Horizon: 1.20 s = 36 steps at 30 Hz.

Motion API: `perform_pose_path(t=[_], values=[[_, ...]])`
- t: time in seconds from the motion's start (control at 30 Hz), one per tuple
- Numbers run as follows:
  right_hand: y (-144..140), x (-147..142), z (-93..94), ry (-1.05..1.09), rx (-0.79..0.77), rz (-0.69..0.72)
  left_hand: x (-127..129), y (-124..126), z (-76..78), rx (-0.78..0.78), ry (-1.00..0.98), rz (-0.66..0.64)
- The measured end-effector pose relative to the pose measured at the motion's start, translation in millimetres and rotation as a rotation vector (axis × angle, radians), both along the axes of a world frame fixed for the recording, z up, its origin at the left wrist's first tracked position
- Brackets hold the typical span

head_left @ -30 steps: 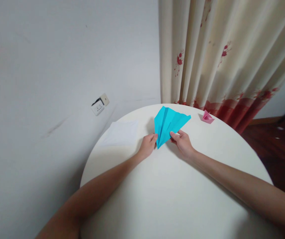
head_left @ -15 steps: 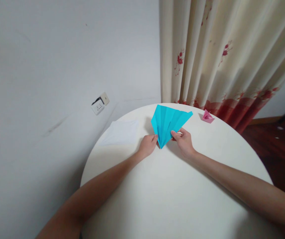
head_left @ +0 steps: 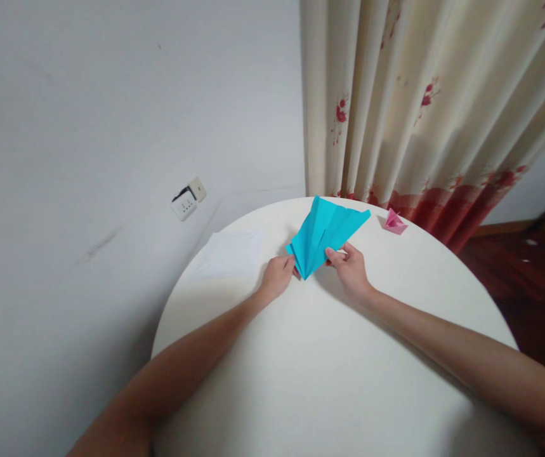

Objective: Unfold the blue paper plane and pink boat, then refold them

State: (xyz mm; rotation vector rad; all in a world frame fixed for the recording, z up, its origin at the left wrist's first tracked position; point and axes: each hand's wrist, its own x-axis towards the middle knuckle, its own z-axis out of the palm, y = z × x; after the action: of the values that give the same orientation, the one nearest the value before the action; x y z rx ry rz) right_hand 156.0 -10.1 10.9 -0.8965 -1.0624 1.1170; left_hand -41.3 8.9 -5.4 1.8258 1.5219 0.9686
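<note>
Turquoise folded paper, pinched by both hands, has narrowed since before.

The folded paper is bright turquoise. The small paper boat is pink. The sheet and round table are white, and the curtain is cream with red flowers (a red band at the hem).

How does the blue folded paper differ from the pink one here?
The blue folded paper is much larger than the pink folded paper. The blue one is pinched near its point by the left hand and right hand; the pink one sits untouched near the table's far edge. Both are creased coloured paper.
</note>
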Motion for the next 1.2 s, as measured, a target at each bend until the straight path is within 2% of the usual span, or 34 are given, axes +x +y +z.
perform_pose_path(t=[0.1, 0.2, 0.27, 0.37, 0.47, 0.57, 0.7, 0.77, 0.8, 0.87, 0.97, 1.03, 1.1, 1.2], values=[[5.2, 3.0, -1.4, 0.101, -0.014, -0.024, 0.3, 3.2, 1.0, -0.053, -0.266, 0.041], [9.3, 5.6, -3.9, 0.104, -0.031, -0.050, 2.1, 2.6, 3.8, -0.138, -0.523, 0.071], [10.3, 6.3, -5.4, 0.087, -0.042, -0.039, 3.6, 0.3, 6.2, -0.184, -0.702, 0.034], [9.5, 6.1, -6.3, 0.085, -0.056, 0.000, 5.5, -4.1, 10.0, -0.261, -0.886, -0.104], [8.0, 5.7, -5.8, 0.100, -0.058, 0.030, 7.5, -7.4, 12.5, -0.349, -0.910, -0.233], [7.9, 6.0, -5.2, 0.100, -0.060, 0.073, 9.2, -8.5, 12.6, -0.386, -0.897, -0.260], [10.4, 8.4, -5.0, 0.014, -0.204, 0.055, 8.6, -5.9, 10.5, -0.324, -0.941, -0.147], [10.8, 10.6, -4.2, -0.121, -0.288, 0.054, 6.6, -3.1, 8.4, -0.254, -0.940, -0.054], [10.4, 12.0, -3.4, -0.216, -0.277, 0.057, 5.3, -1.6, 7.0, -0.215, -0.925, -0.012], [8.5, 14.8, -0.9, -0.425, -0.109, 0.009, 2.7, 1.3, 3.8, -0.139, -0.853, 0.064], [6.7, 18.9, 2.6, -0.677, 0.348, -0.174, 0.8, 3.1, -0.5, -0.028, -0.660, 0.147], [9.1, 21.9, 2.3, -0.797, 0.593, -0.222, 1.3, 2.2, -1.7, 0.022, -0.534, 0.176], [15.0, 25.5, -0.7, -0.908, 0.726, -0.198, 2.8, 0.5, -1.4, 0.040, -0.469, 0.178], [25.7, 31.6, -8.0, -1.050, 0.744, -0.122, 4.8, -1.4, 0.3, 0.019, -0.480, 0.148]])
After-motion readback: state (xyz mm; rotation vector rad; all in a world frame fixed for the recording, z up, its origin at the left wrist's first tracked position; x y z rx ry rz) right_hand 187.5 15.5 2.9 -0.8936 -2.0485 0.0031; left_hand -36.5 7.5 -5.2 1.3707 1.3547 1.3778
